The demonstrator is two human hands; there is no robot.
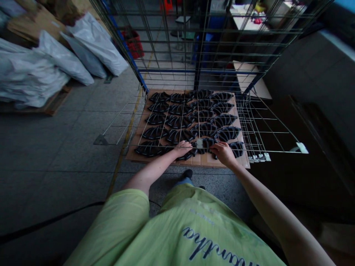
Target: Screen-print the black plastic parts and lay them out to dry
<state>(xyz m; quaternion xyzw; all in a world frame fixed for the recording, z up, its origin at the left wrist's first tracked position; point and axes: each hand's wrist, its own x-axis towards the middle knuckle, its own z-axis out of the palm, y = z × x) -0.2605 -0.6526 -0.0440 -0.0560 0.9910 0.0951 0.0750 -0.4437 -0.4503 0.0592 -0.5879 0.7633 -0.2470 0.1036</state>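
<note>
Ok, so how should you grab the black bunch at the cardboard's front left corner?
Probably pinch the black bunch across its middle, coming from the near side. It lies wider than deep, by the front edge of the cardboard, so a pinch could span it; mind the wire frame crossing it in this view.

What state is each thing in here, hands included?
Left hand: at the front row, grip unclear.
Right hand: fingers bent at the front row, grip unclear.
Black curved pieces: laid in rows of fanned clusters.
Cardboard: flat, largely covered by the pieces.
Blue rack frame: upright.
White sacks: piled together.
</note>
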